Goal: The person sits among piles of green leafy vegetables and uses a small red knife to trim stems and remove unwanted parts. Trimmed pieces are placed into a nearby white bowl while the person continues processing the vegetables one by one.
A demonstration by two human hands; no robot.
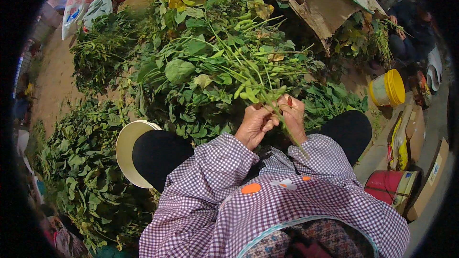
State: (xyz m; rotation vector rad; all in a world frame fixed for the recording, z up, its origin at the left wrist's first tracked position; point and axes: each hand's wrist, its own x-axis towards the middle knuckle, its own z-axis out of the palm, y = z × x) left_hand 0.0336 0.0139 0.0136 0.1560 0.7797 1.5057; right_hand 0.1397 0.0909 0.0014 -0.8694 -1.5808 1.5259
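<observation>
Before my chest, a soybean stalk (261, 84) with green pods and a few leaves is held in both hands. My left hand (255, 123) pinches it near the pods. Close beside it, my right hand (294, 116) has its fingers curled round the stem, whose lower end slants over that wrist toward the sleeve. A small dark red spot shows at the right fingers; I cannot tell what it is. The fingertips partly hide each other. Beyond the hands lies a large heap of cut soybean plants (200, 64), pods and leaves mixed.
A cream bucket (123, 154) stands by my left knee, beside another leafy pile (86, 172). To the right are a yellow bucket (396, 87), a red bucket (383, 186) and flat cardboard (430, 182). Torn sacking (322, 10) covers plants ahead. Another person's hand (400, 32) holds stalks at upper right.
</observation>
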